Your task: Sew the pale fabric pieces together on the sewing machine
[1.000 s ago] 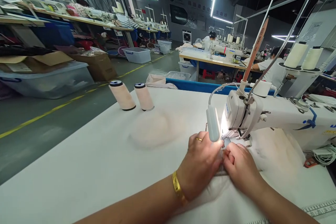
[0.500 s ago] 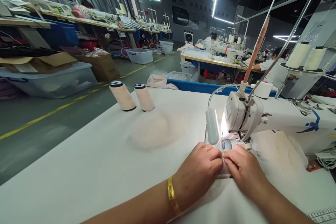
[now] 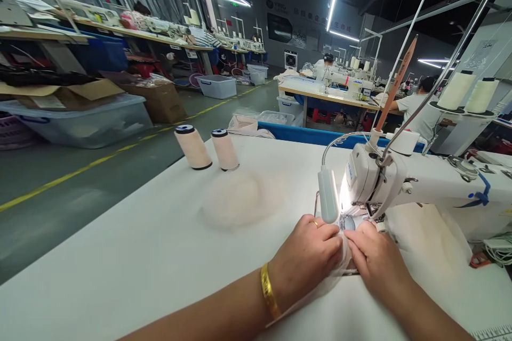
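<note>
My left hand [image 3: 310, 253], with a gold ring and bracelet, is closed, its fingers pinching thin sheer pale fabric [image 3: 338, 270] just in front of the sewing machine [image 3: 362, 176]. Close on its right, my right hand [image 3: 376, 253] is also closed on this fabric, thumb and index fingertip pressed together near the presser foot [image 3: 343, 222]. The fabric trails toward me under my left wrist. Both hands rest low over the white table [image 3: 160, 256]. A small lamp [image 3: 328, 195] hangs above my left fingers and lights the needle area, which is partly hidden.
Two peach thread cones [image 3: 193, 147] stand at the table's far left edge. A pale sheer piece [image 3: 244, 200] lies on the table. More fabric [image 3: 428, 234] sits right of the machine. A ruler [image 3: 494, 330] shows at lower right. Other people sit at machines beyond.
The view has shifted slightly, so most things appear a little further right. Both hands keep their hold near the presser foot, and more of the fabric's edge shows below my left hand.
</note>
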### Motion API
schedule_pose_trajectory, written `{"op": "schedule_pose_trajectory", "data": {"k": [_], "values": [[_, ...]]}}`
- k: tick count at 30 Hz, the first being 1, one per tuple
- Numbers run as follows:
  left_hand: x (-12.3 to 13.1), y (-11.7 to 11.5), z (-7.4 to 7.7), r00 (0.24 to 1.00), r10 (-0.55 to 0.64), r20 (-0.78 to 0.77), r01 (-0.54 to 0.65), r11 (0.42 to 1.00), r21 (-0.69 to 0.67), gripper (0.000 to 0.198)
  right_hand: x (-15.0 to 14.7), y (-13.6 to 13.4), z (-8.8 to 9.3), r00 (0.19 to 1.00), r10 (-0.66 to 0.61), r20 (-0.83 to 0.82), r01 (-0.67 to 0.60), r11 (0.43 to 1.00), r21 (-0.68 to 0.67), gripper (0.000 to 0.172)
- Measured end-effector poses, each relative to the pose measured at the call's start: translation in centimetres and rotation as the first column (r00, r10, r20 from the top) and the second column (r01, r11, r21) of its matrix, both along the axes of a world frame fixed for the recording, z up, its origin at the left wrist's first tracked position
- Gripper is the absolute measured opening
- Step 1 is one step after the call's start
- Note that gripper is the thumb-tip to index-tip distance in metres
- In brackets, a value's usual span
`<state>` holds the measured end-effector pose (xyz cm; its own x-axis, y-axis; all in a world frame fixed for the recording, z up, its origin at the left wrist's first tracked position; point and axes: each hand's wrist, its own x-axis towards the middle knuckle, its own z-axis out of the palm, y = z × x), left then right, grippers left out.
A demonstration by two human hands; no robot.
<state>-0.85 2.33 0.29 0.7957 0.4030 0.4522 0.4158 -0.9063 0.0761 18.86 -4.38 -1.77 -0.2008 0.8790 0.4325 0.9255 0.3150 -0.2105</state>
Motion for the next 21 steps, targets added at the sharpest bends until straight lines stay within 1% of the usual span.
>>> {"op": "schedule_pose_trajectory", "data": {"k": [9,16,19,21], "values": [[0.28,0.64,-0.3,1.0,0.01,0.027,-0.01,1.0,0.015,0.021,-0.02,0.44,-0.25,0.998,-0.05,0.043,0.048,0.998,0.048,0.033],[0.29,0.86,-0.33,1.0,0.021,-0.006,-0.021,1.0,0.005,0.02,0.01,0.58,0.05,0.999,-0.02,0.036,0.018,0.998,0.067,0.032],[0.24,0.93,-0.13,0.999,0.028,-0.036,-0.029,0.999,-0.03,0.019,-0.04,0.37,0.28,0.998,-0.015,0.059,0.01,0.997,0.074,0.031],[0.04,0.76,0.47,0.999,0.028,-0.039,-0.032,0.996,-0.084,0.017,-0.06,0.07,0.43,0.998,-0.005,0.056,0.001,0.998,0.066,0.034]]}}
